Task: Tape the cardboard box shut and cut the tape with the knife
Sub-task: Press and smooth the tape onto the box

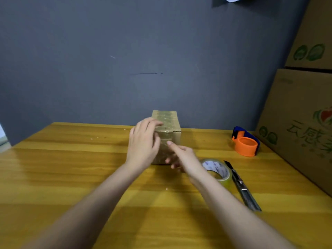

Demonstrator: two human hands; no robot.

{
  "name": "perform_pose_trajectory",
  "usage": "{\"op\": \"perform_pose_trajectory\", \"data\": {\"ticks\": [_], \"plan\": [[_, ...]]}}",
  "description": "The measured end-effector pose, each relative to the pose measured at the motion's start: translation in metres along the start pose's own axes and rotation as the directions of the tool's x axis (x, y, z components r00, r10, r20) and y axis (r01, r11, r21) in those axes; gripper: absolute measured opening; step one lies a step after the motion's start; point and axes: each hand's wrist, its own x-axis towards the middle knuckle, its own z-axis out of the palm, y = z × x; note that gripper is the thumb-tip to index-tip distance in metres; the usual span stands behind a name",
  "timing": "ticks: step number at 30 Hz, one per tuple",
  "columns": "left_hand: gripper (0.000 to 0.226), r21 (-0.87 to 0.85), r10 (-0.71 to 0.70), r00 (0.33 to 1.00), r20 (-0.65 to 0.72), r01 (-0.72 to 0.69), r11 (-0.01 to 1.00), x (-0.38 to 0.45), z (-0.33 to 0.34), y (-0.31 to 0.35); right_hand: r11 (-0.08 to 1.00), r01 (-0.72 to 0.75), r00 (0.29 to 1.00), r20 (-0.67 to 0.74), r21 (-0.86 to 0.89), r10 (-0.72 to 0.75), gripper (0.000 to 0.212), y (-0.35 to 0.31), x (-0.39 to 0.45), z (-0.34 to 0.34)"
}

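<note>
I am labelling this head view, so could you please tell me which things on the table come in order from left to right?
left hand → cardboard box → tape roll → knife → orange tape dispenser → large cartons

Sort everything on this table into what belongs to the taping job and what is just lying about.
Belongs to the job:
small cardboard box, under the left hand and right hand
roll of clear tape
utility knife, lying beside the roll

Just lying about:
orange and blue tape dispenser, untouched
large printed cartons stacked at the right
</note>
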Motion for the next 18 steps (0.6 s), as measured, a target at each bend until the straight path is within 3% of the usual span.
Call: {"op": "perform_pose_trajectory", "data": {"ticks": [3,7,13,18], "plan": [[0.048,-0.082,-0.057,0.99,0.131,0.068,0.994,0.017,0.002,-0.014,0.984,-0.079,0.995,-0.05,0.161,0.088,0.034,0.003,0.01,0.02],[0.058,-0.194,-0.167,0.935,0.313,0.235,0.952,0.027,0.013,-0.025,0.949,-0.028,0.981,-0.172,0.314,0.086,0.039,0.001,0.021,0.035],[0.049,-0.418,-0.11,0.935,0.338,0.254,0.872,0.027,0.023,-0.042,0.957,0.091,0.974,-0.226,0.276,-0.028,0.023,0.003,0.022,0.036],[0.031,-0.55,-0.092,0.935,0.342,0.278,0.787,0.026,0.024,-0.049,0.952,0.206,0.95,-0.277,0.226,-0.14,0.026,0.018,0.026,0.041]]}}
